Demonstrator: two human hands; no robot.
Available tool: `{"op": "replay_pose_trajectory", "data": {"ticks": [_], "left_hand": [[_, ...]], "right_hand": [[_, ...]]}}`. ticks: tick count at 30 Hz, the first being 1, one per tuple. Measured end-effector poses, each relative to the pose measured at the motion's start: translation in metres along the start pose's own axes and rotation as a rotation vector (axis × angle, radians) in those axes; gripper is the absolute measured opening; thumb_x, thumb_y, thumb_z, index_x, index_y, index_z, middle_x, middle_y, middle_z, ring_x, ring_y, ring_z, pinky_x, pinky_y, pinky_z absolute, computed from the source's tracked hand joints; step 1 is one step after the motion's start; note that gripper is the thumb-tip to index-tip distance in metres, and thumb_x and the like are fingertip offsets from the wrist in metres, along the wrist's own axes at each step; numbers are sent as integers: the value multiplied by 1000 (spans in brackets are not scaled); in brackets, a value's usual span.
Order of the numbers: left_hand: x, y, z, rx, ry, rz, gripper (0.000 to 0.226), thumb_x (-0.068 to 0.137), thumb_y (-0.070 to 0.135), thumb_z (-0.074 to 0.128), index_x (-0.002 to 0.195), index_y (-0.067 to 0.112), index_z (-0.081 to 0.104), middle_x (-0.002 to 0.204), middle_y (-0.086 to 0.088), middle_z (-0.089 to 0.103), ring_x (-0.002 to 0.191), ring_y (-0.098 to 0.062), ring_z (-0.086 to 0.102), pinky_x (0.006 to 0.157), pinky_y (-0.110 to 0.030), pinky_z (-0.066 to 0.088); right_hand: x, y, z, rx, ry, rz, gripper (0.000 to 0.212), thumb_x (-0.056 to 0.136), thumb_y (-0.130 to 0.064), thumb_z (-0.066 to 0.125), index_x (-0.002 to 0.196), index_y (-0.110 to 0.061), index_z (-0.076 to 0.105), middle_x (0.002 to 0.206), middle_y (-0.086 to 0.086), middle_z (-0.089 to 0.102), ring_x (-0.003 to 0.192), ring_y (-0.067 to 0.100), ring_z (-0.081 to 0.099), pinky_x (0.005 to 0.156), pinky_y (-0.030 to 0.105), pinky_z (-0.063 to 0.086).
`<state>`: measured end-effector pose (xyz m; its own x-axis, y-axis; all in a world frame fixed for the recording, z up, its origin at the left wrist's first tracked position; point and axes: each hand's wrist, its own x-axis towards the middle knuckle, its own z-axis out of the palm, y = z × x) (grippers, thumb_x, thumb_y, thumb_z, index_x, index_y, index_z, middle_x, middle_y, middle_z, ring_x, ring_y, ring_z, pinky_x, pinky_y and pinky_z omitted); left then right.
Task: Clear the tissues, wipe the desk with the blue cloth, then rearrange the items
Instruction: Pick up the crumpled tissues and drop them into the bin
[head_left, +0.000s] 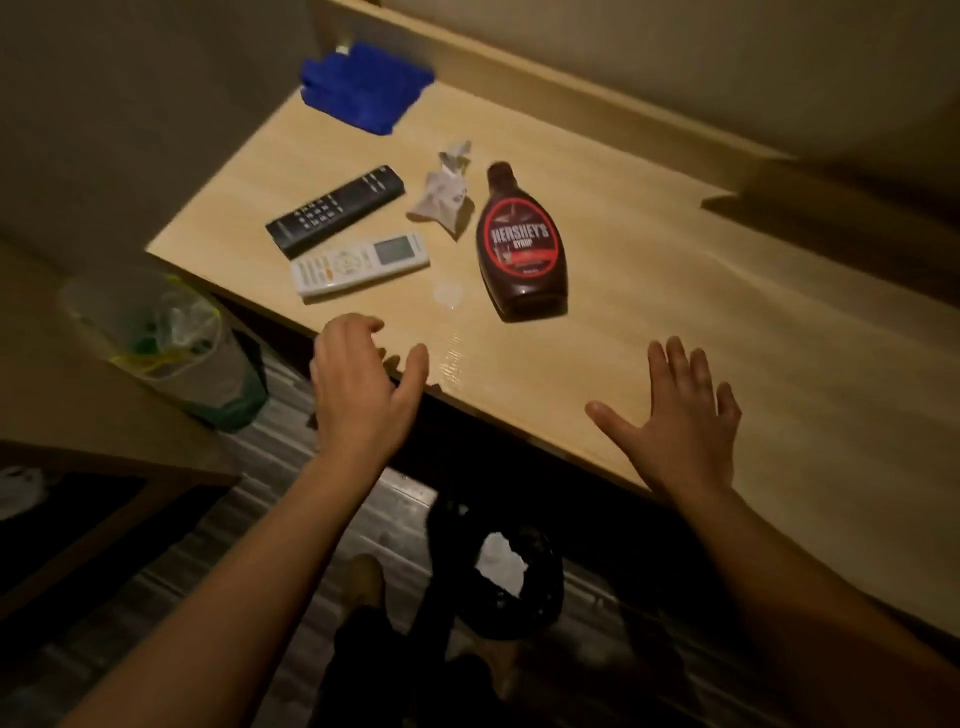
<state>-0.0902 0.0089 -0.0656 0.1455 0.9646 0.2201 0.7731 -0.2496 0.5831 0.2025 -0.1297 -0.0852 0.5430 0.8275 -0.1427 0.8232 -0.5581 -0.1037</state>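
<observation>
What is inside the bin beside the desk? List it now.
The bin is lined with clear plastic, with green and yellow scraps inside, too blurred to name. Its bottom is hidden by the liner and the contents.

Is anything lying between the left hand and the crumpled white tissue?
Yes. The screen end of the white remote control lies flat between the left hand and the crumpled white tissue.
</observation>
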Motion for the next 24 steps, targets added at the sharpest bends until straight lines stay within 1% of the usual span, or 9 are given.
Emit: {"op": "replay_pose_trajectory", "data": {"ticks": [4,7,9,12,16,18,20,22,24], "left_hand": [[41,7,27,193,-292,-19,86,95,72,45,147,5,40,151,-19,46,141,-34,42,118,-50,37],[45,7,46,302,-410,-47,115,89,88,24,164,1,7,173,-21,5,161,-32,1,131,-47,7],[43,5,51,385,-418,-44,124,84,94,16,164,1,-3,173,-19,-9,161,-30,-13,130,-47,-6],[43,5,52,426,-433,-37,128,81,96,14,163,0,-6,173,-19,-14,160,-30,-18,130,-47,-8],[44,7,52,449,-438,-38,127,82,96,15,163,0,-8,172,-20,-16,160,-31,-18,130,-47,-5],[45,7,53,443,-428,-47,127,81,96,16,163,1,-8,172,-19,-15,160,-30,-18,130,-47,-5],[46,7,54,444,-429,-56,128,80,96,16,163,2,-8,172,-19,-16,160,-30,-18,130,-48,-4],[46,7,55,457,-430,-60,128,80,97,15,163,3,-9,172,-18,-17,159,-31,-19,130,-48,-4],[46,6,55,458,-428,-57,128,80,96,15,163,2,-9,172,-18,-16,160,-31,-19,130,-48,-4]], "right_hand": [[0,-2,-2,-3,-8,9,115,74,-101,19,164,-30,9,174,-6,-1,160,18,-3,126,55,10],[0,-2,-3,3,-6,12,115,73,-101,17,164,-31,9,174,-5,0,160,18,-3,126,55,10],[3,-2,-2,-9,-13,17,116,73,-101,15,164,-31,7,174,-5,-2,160,19,-4,126,55,10],[5,-1,-1,6,-45,32,117,71,-102,15,164,-32,5,174,-6,-4,160,19,-7,126,55,7],[4,-17,-15,146,-29,8,110,77,-91,46,163,-29,16,174,-6,-2,159,14,-10,126,53,2],[21,-45,-33,237,-10,-79,104,79,-82,60,161,-30,23,173,-6,8,159,14,1,124,51,6],[51,-83,-54,318,-10,-188,95,81,-74,67,158,-29,34,169,-3,27,155,20,21,121,51,16],[86,-125,-74,423,-1,-264,84,85,-63,72,153,-26,42,158,0,45,143,22,41,117,49,28],[119,-163,-86,454,12,-329,74,88,-58,72,149,-24,48,150,1,54,134,22,49,114,48,37]]}}
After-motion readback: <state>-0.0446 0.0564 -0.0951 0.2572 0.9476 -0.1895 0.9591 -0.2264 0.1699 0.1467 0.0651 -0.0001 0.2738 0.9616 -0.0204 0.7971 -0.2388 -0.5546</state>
